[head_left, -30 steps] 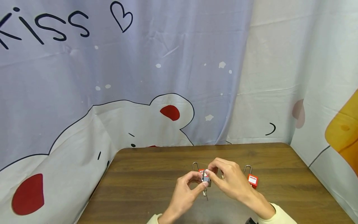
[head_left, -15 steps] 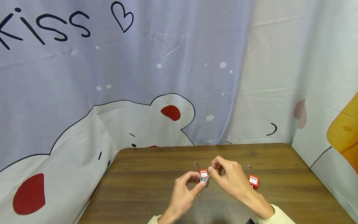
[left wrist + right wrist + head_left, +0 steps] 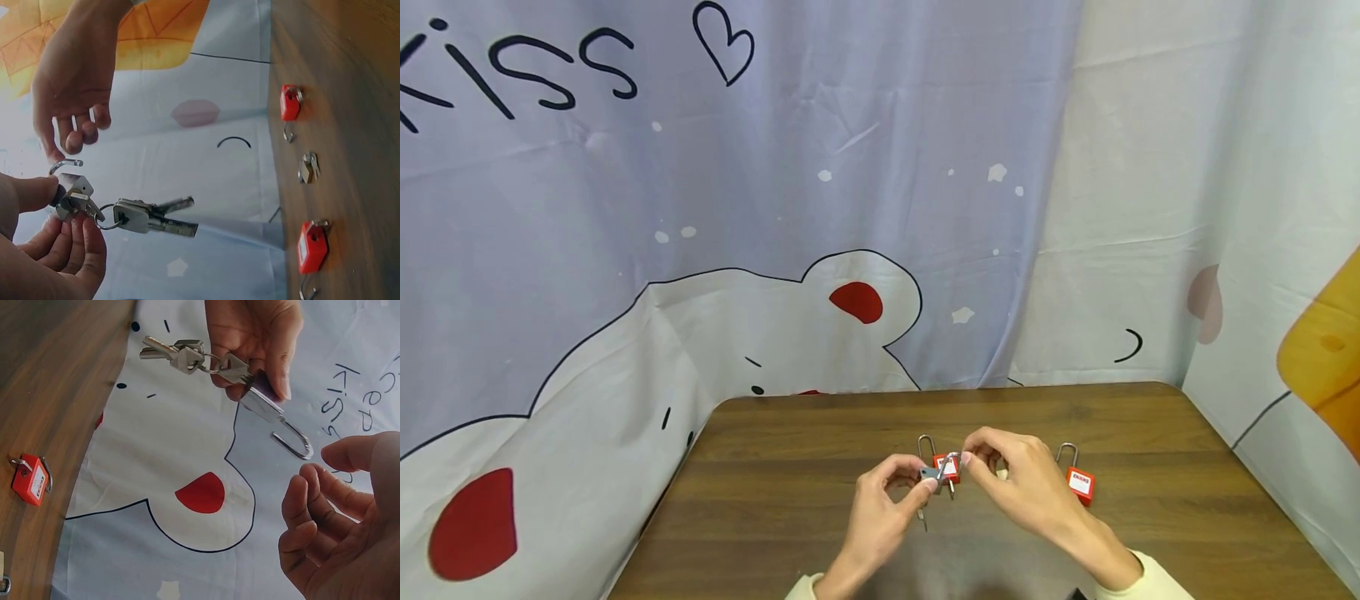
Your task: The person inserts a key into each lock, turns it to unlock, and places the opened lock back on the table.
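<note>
My left hand (image 3: 880, 508) grips a small silver padlock (image 3: 78, 186) between thumb and fingers, above the table. Its shackle (image 3: 294, 439) is swung open, the hooked end toward my right hand. A key sits in the lock's base, and from its ring dangle several more keys (image 3: 159, 219). My right hand (image 3: 1026, 479) is beside the shackle, thumb and forefinger parted, the other fingers loosely bent. The right wrist view shows a small gap between these fingertips and the shackle's curve.
On the wooden table (image 3: 790, 475) lie two red padlocks, one (image 3: 947, 468) behind my left hand and one (image 3: 1080, 485) right of my right hand, both with raised shackles. Between them is a small brass padlock (image 3: 306, 170) with keys. A printed curtain (image 3: 850, 125) hangs behind the table.
My left hand has shifted a little left with the silver padlock, whose shackle now leans toward the right hand. More of the red padlock behind shows. My right hand has hardly moved.
</note>
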{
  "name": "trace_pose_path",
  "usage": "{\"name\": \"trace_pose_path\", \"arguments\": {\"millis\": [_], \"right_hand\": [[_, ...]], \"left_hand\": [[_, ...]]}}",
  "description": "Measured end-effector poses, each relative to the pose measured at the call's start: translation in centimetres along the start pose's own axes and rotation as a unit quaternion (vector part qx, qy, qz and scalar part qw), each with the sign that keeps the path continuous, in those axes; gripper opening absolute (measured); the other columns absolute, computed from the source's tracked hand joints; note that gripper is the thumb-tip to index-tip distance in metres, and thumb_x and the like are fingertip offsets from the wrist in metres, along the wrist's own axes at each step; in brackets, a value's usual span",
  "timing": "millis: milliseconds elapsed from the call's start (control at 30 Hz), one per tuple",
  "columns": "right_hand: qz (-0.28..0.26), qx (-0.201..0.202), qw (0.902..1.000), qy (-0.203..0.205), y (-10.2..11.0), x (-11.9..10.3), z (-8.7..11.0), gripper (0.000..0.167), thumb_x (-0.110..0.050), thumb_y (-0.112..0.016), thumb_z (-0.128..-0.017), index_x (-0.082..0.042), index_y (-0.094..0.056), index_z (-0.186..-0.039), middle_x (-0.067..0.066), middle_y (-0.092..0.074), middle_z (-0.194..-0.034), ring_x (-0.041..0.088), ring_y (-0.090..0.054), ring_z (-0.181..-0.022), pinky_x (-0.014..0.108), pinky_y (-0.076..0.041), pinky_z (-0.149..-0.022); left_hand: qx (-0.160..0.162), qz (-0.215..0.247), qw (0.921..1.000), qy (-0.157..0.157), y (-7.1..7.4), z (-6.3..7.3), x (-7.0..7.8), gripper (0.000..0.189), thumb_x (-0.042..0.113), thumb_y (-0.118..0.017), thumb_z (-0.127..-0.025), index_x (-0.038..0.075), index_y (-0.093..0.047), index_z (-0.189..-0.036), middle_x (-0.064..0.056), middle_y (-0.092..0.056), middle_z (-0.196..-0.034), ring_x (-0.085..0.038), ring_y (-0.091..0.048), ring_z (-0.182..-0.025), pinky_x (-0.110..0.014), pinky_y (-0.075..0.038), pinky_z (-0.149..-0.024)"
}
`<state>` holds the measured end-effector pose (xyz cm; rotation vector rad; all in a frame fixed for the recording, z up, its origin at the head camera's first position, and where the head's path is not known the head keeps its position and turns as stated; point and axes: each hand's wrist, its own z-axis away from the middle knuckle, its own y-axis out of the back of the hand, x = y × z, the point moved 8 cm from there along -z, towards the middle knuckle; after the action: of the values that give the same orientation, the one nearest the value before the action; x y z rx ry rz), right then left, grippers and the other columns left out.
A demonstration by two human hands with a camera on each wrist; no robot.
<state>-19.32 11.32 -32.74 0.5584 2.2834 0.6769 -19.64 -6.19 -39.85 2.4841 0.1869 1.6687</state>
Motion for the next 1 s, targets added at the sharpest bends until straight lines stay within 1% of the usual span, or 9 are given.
{"name": "trace_pose_path", "arguments": {"millis": [133,233,300,400,500,600,700,833,1000], "right_hand": [[0.014,0.012,0.9998,0.005,0.5,0.2,0.2,0.017,-0.009,-0.07,-0.085,-0.024,-0.066,-0.09,-0.021,-0.057,-0.075,-0.006,-0.051,-0.068,0.015,-0.044,-0.06],[0.028,0.018,0.9994,0.005,0.8,0.5,0.6,0.019,-0.008,-0.071,-0.084,-0.023,-0.065,-0.094,-0.022,-0.056,-0.079,-0.007,-0.051,-0.071,0.015,-0.044,-0.062],[0.035,0.018,0.9992,0.004,0.8,0.8,0.8,0.02,-0.009,-0.072,-0.083,-0.023,-0.065,-0.095,-0.022,-0.056,-0.08,-0.007,-0.051,-0.071,0.015,-0.043,-0.061],[0.057,0.017,0.9981,0.014,0.9,1.1,1.4,0.02,-0.011,-0.073,-0.084,-0.023,-0.065,-0.098,-0.022,-0.057,-0.084,-0.005,-0.053,-0.075,0.017,-0.045,-0.064],[0.098,0.015,0.9945,0.034,1.1,1.3,2.0,0.023,-0.018,-0.073,-0.085,-0.021,-0.065,-0.106,-0.02,-0.06,-0.093,-0.002,-0.058,-0.084,0.021,-0.047,-0.072],[0.134,0.009,0.9895,0.054,1.2,1.3,2.6,0.03,-0.024,-0.072,-0.086,-0.02,-0.063,-0.115,-0.017,-0.064,-0.104,0.003,-0.061,-0.095,0.026,-0.046,-0.081],[0.148,-0.002,0.987,0.064,1.2,1.5,3.0,0.033,-0.027,-0.071,-0.088,-0.019,-0.062,-0.119,-0.014,-0.064,-0.111,0.007,-0.062,-0.103,0.027,-0.044,-0.086],[0.157,-0.011,0.9848,0.073,1.1,1.7,3.6,0.033,-0.027,-0.071,-0.088,-0.019,-0.062,-0.119,-0.013,-0.064,-0.113,0.009,-0.063,-0.104,0.03,-0.043,-0.091],[0.162,-0.019,0.9839,0.073,1.0,2.1,4.3,0.033,-0.027,-0.072,-0.087,-0.021,-0.063,-0.118,-0.016,-0.063,-0.113,0.007,-0.062,-0.103,0.03,-0.045,-0.09]], "left_hand": [[0.006,-0.027,0.9996,0.007,0.5,-0.7,-0.8,0.018,0.02,-0.08,-0.082,0.015,-0.069,-0.095,-0.003,-0.071,-0.086,-0.007,-0.064,-0.077,-0.024,-0.055,-0.076],[0.014,-0.049,0.9985,0.02,1.0,-1.2,-2.0,0.017,0.02,-0.08,-0.081,0.015,-0.07,-0.094,-0.002,-0.071,-0.086,-0.006,-0.063,-0.077,-0.023,-0.054,-0.076],[0.019,-0.052,0.9978,0.036,1.4,-1.5,-3.1,0.018,0.02,-0.08,-0.081,0.014,-0.071,-0.094,-0.003,-0.072,-0.086,-0.006,-0.063,-0.077,-0.021,-0.053,-0.075],[0.022,-0.034,0.9969,0.067,1.8,-2.0,-4.9,0.019,0.017,-0.08,-0.08,0.008,-0.071,-0.095,-0.007,-0.073,-0.088,-0.009,-0.066,-0.078,-0.019,-0.055,-0.074],[0.024,-0.02,0.9947,0.098,2.3,-2.4,-6.8,0.022,0.016,-0.081,-0.08,0.004,-0.071,-0.095,-0.011,-0.073,-0.089,-0.011,-0.069,-0.078,-0.018,-0.055,-0.07],[0.026,-0.026,0.9917,0.123,2.8,-2.8,-8.5,0.024,0.018,-0.082,-0.079,0.004,-0.071,-0.095,-0.011,-0.073,-0.09,-0.012,-0.069,-0.078,-0.018,-0.054,-0.067],[0.028,-0.045,0.9895,0.134,3.3,-3.0,-9.7,0.024,0.019,-0.081,-0.079,0.004,-0.071,-0.095,-0.01,-0.073,-0.089,-0.012,-0.069,-0.078,-0.02,-0.054,-0.065],[0.027,-0.069,0.9866,0.145,3.8,-3.2,-11.1,0.025,0.02,-0.081,-0.079,0.003,-0.071,-0.095,-0.009,-0.073,-0.089,-0.012,-0.069,-0.078,-0.021,-0.053,-0.064],[0.017,-0.094,0.9828,0.158,4.0,-3.6,-12.7,0.025,0.019,-0.081,-0.079,0.002,-0.07,-0.093,-0.008,-0.073,-0.087,-0.01,-0.066,-0.075,-0.021,-0.052,-0.065]]}}
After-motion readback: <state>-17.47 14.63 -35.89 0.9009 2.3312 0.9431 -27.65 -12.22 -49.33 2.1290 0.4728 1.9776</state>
